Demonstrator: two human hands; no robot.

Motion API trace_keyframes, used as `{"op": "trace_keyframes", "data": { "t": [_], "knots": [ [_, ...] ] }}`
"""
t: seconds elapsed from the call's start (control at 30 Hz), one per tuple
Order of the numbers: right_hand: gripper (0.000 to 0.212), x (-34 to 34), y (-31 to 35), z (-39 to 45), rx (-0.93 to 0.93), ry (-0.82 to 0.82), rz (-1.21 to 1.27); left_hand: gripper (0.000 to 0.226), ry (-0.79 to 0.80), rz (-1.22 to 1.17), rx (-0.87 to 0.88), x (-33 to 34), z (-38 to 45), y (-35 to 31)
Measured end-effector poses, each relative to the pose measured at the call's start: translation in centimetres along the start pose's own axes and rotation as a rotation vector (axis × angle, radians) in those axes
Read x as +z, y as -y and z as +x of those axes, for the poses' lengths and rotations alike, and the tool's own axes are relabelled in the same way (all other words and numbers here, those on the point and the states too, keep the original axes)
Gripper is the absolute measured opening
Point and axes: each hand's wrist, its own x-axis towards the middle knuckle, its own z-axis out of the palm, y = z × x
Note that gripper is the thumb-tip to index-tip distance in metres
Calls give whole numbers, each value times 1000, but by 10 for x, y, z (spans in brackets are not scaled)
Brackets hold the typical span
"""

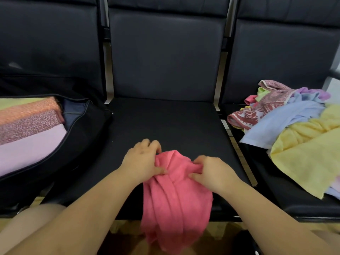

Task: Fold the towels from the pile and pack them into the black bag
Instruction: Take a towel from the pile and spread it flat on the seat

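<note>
The soft, light pink terry towel (pixel 176 196) droops bunched over the black seat's (pixel 165 122) front edge; left hand (pixel 141 161) and right hand (pixel 215 172) pinch its top, likely better re-gripped at corners.

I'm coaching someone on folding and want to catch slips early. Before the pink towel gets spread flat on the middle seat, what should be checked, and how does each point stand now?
1. Both hands hold the pink towel: ok, the left hand and the right hand pinch its upper edge.
2. Towel unbunched: not ok, it is gathered in folds.
3. Towel fully on the middle seat: not ok, its lower part hangs over the front edge.
4. Room in the black bag: cannot tell; folded towels fill the part that shows.
5. The pile stays apart: ok, it lies on the right seat.
</note>
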Motion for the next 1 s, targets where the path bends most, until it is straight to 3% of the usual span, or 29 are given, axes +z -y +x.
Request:
{"op": "trace_keyframes", "data": {
  "t": [0.1, 0.2, 0.33, 0.4, 0.5, 0.6, 0.73, 0.83, 1.0],
  "knots": [
    [29, -5, -4, 0, -49, -38, -106, 37, 90, 15, 125, 4, -1, 3],
    [31, -6, -9, 0, -139, 19, -122, 43, 157, -13, 135, 5, -2, 5],
    [54, -3, -8, -6, -94, 80, 248, 29, 139, 34, 200, 6, -3, 9],
    [53, 1, -6, -9, -67, 42, 335, 28, 139, 18, 235, 8, -5, 10],
    [34, 6, -5, -12, -83, 12, 350, 29, 164, -145, 246, 8, -11, 9],
    [59, 7, 2, -16, -116, 135, 437, 33, 172, -444, 154, 2, -25, 7],
    [21, 8, 27, -25, -209, 295, 764, 36, 193, -679, 39, -8, -41, 8],
    [16, 12, 44, -31, -222, 394, 954, 36, 148, -759, -6, -17, -48, 9],
    [3, 10, 60, -33, -234, 537, 1047, 42, 106, -774, 47, -33, -57, 20]
  ]
}}
